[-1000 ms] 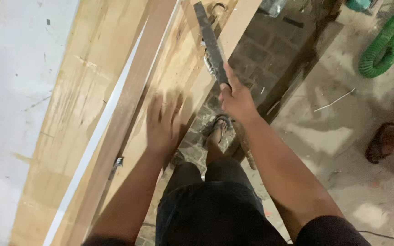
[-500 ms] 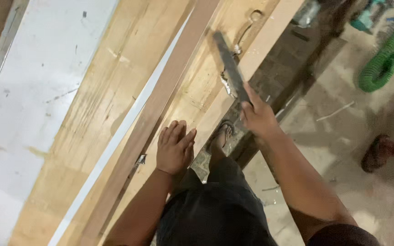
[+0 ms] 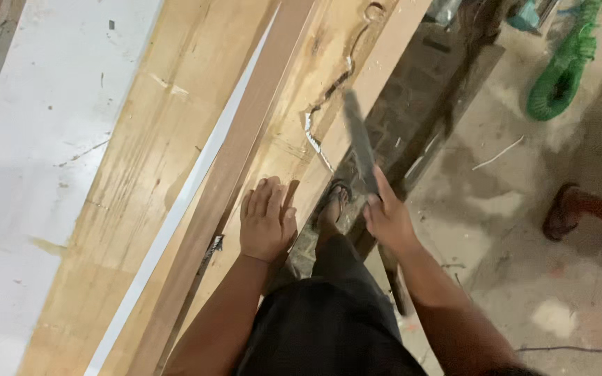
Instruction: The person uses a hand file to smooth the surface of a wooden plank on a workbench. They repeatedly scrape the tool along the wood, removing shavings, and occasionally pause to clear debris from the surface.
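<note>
My left hand lies flat, fingers together, on a light wooden board that runs diagonally across the view. My right hand grips the handle end of a long flat dark metal file, which points up and away over the board's right edge. A narrower brown strip of wood lies along the board's left side, just left of my left hand. My sandalled foot shows between the two hands.
A wide plywood sheet and a white panel lie to the left. A bent wire rests on the board. A green coiled hose lies on the concrete floor at upper right. Another person's sandalled foot stands at the right.
My right hand has drawn the file back toward me along the board's edge. My left hand slid nearer and settled flat on the board.
</note>
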